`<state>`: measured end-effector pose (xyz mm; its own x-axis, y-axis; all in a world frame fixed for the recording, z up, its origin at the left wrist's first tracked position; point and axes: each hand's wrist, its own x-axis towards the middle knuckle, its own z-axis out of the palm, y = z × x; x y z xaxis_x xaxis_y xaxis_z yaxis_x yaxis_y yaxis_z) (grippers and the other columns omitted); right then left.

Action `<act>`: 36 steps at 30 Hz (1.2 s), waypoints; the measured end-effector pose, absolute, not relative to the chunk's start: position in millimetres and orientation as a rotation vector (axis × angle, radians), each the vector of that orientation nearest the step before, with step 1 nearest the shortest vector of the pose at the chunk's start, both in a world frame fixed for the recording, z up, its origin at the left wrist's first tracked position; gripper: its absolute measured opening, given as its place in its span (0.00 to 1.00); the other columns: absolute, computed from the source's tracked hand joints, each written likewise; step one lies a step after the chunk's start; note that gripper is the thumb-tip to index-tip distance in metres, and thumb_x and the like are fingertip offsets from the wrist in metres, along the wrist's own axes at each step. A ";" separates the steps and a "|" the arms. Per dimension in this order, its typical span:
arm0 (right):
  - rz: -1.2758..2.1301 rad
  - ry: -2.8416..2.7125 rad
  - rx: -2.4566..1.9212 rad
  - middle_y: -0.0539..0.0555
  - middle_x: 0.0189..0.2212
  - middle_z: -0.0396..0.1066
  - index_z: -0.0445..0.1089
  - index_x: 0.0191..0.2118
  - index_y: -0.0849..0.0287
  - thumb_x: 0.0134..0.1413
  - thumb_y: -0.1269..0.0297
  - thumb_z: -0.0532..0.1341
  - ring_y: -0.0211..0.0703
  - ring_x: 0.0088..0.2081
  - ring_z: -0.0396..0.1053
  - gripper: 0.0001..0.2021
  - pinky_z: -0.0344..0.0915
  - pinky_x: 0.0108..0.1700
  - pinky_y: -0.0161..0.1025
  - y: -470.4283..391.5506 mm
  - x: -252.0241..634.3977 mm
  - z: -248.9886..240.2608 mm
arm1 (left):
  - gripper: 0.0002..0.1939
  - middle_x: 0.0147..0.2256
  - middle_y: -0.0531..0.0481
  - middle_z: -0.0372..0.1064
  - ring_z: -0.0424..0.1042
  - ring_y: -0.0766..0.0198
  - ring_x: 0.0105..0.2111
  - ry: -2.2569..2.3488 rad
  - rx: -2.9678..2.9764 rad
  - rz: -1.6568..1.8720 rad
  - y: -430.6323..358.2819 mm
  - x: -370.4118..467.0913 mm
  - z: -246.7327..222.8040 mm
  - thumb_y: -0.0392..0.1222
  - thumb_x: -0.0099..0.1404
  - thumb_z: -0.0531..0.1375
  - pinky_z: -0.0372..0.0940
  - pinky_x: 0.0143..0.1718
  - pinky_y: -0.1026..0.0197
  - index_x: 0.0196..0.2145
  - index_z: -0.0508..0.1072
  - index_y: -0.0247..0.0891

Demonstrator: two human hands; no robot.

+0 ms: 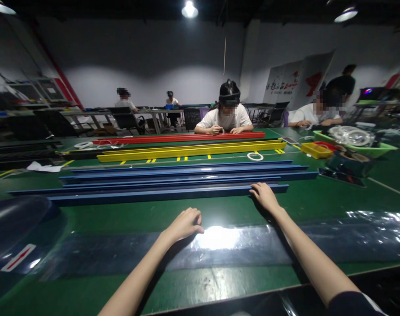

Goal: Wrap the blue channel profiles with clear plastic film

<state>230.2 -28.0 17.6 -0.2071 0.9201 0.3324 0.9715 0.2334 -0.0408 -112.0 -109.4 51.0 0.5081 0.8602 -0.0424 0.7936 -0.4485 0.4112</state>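
Observation:
My left hand hovers over the green table near the back edge of a clear plastic sheet, its fingers curled loosely with a gap between thumb and fingertips and nothing visible in it. My right hand is further forward, with its fingertips at the right part of the nearest blue channel strip; its fingers are bent and slightly apart, and no grip round the strip shows. More blue strips lie just behind, parallel to the nearest one.
A roll of clear sheet with a red arrow label is at the left. Yellow strips, red strips and a white ring lie further back. A green tray stands at the right. People sit across the table.

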 end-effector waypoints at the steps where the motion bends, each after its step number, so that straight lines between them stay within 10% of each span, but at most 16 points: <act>1: -0.261 -2.203 -1.814 0.58 0.35 0.71 0.71 0.40 0.60 0.60 0.64 0.50 0.46 0.40 0.66 0.13 0.58 0.41 0.38 -25.7 226.4 19.7 | 0.11 0.30 0.52 0.67 0.64 0.62 0.35 1.395 2.350 0.235 -108.3 -112.4 53.9 0.47 0.55 0.61 0.55 0.34 0.64 0.26 0.65 0.39; 18: -0.135 -2.264 -1.806 0.55 0.32 0.73 0.74 0.34 0.56 0.58 0.62 0.54 0.43 0.38 0.69 0.11 0.56 0.33 0.34 -21.1 154.8 34.5 | 0.09 0.30 0.52 0.72 0.69 0.62 0.33 1.556 2.288 0.142 -94.1 -128.8 65.2 0.46 0.58 0.54 0.53 0.29 0.65 0.29 0.72 0.42; 28: -0.056 -2.242 -1.500 0.60 0.45 0.68 0.70 0.45 0.61 0.57 0.61 0.55 0.47 0.47 0.63 0.14 0.58 0.46 0.39 -30.0 160.4 39.6 | 0.17 0.32 0.51 0.72 0.70 0.60 0.33 1.708 2.208 0.146 -94.1 -151.8 51.2 0.57 0.60 0.51 0.54 0.29 0.65 0.32 0.70 0.43; 36: 0.400 -2.540 -1.322 0.55 0.34 0.71 0.68 0.38 0.59 0.55 0.52 0.56 0.43 0.36 0.67 0.15 0.58 0.37 0.35 -63.4 154.9 41.6 | 0.23 0.24 0.52 0.68 0.67 0.61 0.27 1.867 2.061 0.039 -88.3 -206.5 50.0 0.64 0.56 0.51 0.50 0.24 0.65 0.23 0.67 0.40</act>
